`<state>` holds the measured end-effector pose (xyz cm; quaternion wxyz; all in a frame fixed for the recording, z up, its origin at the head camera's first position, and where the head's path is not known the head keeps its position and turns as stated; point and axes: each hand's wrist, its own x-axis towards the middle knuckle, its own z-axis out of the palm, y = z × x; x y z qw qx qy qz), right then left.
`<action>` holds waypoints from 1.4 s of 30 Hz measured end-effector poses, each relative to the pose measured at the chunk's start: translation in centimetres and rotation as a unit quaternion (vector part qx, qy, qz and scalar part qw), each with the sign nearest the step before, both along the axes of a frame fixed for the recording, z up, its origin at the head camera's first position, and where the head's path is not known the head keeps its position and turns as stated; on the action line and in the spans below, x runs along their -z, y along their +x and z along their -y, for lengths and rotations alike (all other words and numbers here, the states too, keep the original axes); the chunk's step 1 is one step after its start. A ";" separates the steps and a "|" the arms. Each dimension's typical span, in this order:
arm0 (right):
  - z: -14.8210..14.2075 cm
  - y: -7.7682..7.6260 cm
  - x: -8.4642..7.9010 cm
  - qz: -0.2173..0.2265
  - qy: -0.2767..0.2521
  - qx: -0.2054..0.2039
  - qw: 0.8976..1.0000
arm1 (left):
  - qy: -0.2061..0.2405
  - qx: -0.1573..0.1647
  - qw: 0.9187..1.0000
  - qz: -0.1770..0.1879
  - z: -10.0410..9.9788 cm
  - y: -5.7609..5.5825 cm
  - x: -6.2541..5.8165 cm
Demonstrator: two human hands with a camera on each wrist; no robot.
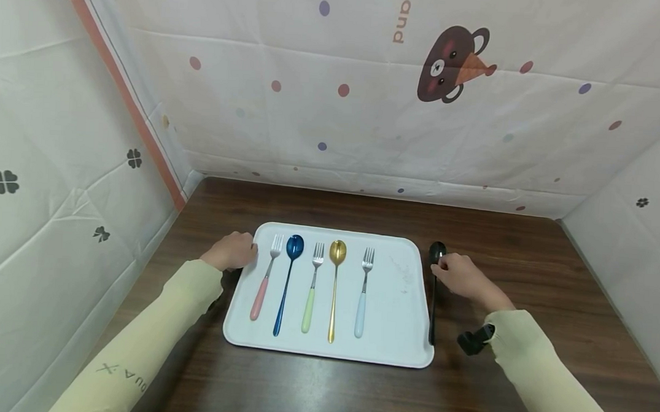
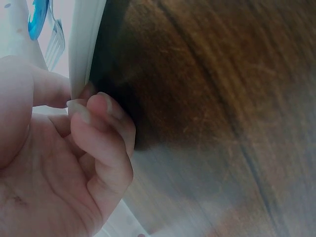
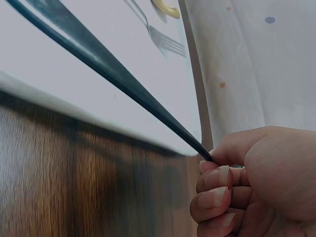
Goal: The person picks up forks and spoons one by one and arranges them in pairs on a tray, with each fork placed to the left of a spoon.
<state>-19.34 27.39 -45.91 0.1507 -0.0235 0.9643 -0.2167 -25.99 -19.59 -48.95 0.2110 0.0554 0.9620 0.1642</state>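
Observation:
My right hand (image 1: pixel 462 277) pinches a black spoon (image 1: pixel 433 309) near its bowl, thumb against the fingers. The spoon hangs along the right edge of a white tray (image 1: pixel 398 295), its handle end overlapping the tray's near right corner in the head view. At the tray's left edge, my left hand (image 1: pixel 233 251) grips the rim, thumb on top and fingers curled underneath, as the left wrist view shows. On the tray, left to right, lie a pink-handled fork (image 1: pixel 259 298), a blue spoon (image 1: pixel 294 247), a green-handled fork (image 1: pixel 308 309), a gold spoon (image 1: pixel 337 253) and a blue-handled fork (image 1: pixel 360 315).
The tray lies on a dark brown wooden table (image 1: pixel 278 388). Behind the table hangs a white cloth (image 1: pixel 367 121) printed with dots and a bear, with more cloth at both sides. A black wrist camera (image 1: pixel 474 340) is strapped at the right cuff.

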 end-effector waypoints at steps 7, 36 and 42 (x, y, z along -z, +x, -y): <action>1.6 -0.5 0.3 0.001 -0.020 -0.003 1.000 | -0.004 0.002 1.000 -0.001 0.0 0.0 0.0; 6.5 -1.9 2.5 -0.010 -0.010 -0.016 1.000 | 0.002 -0.007 1.000 -0.013 0.0 0.3 0.0; 6.8 -1.9 2.5 -0.008 -0.009 -0.009 1.000 | 0.004 -0.006 1.000 -0.015 -0.1 0.4 0.0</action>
